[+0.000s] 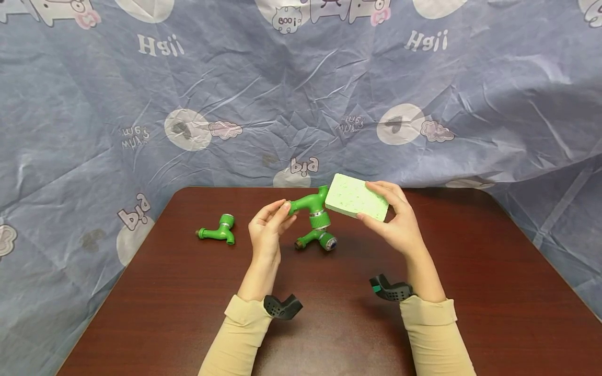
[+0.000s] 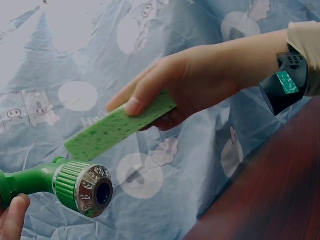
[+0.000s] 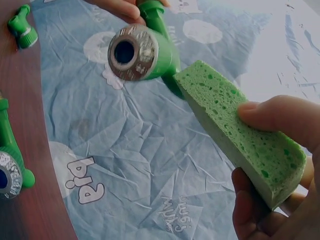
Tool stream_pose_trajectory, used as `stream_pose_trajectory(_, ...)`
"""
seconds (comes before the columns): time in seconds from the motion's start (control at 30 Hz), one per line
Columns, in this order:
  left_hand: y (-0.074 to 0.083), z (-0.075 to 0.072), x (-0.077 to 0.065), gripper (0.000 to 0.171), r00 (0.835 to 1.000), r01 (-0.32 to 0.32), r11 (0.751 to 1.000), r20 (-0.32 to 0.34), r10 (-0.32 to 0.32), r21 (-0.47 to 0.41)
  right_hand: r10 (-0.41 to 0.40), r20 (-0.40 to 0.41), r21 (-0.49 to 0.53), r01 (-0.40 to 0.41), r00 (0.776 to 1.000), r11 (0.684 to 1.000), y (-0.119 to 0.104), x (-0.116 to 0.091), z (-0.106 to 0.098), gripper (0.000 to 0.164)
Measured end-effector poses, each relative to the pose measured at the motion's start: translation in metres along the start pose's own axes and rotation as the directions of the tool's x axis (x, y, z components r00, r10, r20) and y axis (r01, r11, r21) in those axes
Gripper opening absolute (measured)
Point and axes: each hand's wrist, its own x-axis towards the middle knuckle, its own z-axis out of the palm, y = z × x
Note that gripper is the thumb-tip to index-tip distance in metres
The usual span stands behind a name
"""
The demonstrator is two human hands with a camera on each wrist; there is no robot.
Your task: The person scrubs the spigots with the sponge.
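Observation:
My left hand [image 1: 267, 230] pinches a green plastic faucet [image 1: 312, 201] by its threaded inlet end and holds it above the table. Its ribbed collar and silver ring with a dark round centre show in the left wrist view [image 2: 80, 189]. In my right hand [image 1: 397, 219] is a light green, porous sponge [image 1: 356, 197], gripped between thumb and fingers. One end of the sponge [image 3: 225, 120] lies close against the faucet's spout end [image 3: 172, 82]; whether they touch I cannot tell.
On the brown table [image 1: 329, 324] lie two more green faucets: one to the left [image 1: 218, 231], the other [image 1: 314, 240] just below the held one. A blue patterned cloth [image 1: 301, 94] hangs behind. Black bands [image 1: 283, 307] sit on both wrists.

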Motion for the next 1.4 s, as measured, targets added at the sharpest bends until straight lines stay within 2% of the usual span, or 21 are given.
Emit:
stream_pose_trajectory(0.13, 0.002, 0.001, 0.000, 0.011, 1.000, 0.007, 1.000, 0.000, -0.007, -0.016, 0.029, -0.007, -0.023, -0.029, 1.000, 0.999, 0.003, 0.000, -0.001, 0.056)
stream_pose_trajectory(0.3, 0.003, 0.002, -0.001, 0.012, 1.000, 0.003, 1.000, 0.016, -0.003, -0.018, 0.063, 0.046, -0.072, -0.060, 0.997, 0.996, 0.003, -0.001, 0.001, 0.055)
stream_pose_trajectory(0.6, 0.003, 0.000, 0.000, 0.009, 0.998, 0.021, 1.000, 0.052, -0.020, -0.019, 0.117, 0.053, -0.064, -0.114, 0.992, 0.991, 0.001, -0.001, 0.002, 0.055)
stream_pose_trajectory(0.87, -0.001, -0.003, 0.001, 0.023, 0.993, 0.094, 0.993, 0.071, -0.098, 0.065, 0.115, 0.035, -0.037, -0.114, 0.993, 0.993, 0.004, -0.001, 0.002, 0.055)
stream_pose_trajectory(1.07, -0.002, -0.004, 0.002, 0.030, 0.988, 0.126, 0.989, 0.085, -0.133, 0.078, 0.125, 0.031, -0.029, -0.124, 0.992, 0.992, 0.006, -0.001, 0.001, 0.055)
stream_pose_trajectory(1.23, -0.001, -0.006, 0.002, 0.045, 0.979, 0.152, 0.982, 0.119, -0.165, 0.113, 0.126, 0.034, -0.034, -0.125, 0.991, 0.992, 0.007, 0.000, 0.002, 0.055)
stream_pose_trajectory(1.3, 0.000, -0.008, 0.003, 0.047, 0.977, 0.149, 0.979, 0.134, -0.168, 0.141, 0.128, 0.038, -0.029, -0.127, 0.991, 0.991, 0.007, 0.000, 0.002, 0.055)
stream_pose_trajectory(1.4, 0.000, -0.010, 0.004, 0.044, 0.977, 0.111, 0.971, 0.154, -0.145, 0.211, 0.131, 0.044, -0.024, -0.130, 0.990, 0.991, 0.007, 0.000, 0.002, 0.055)
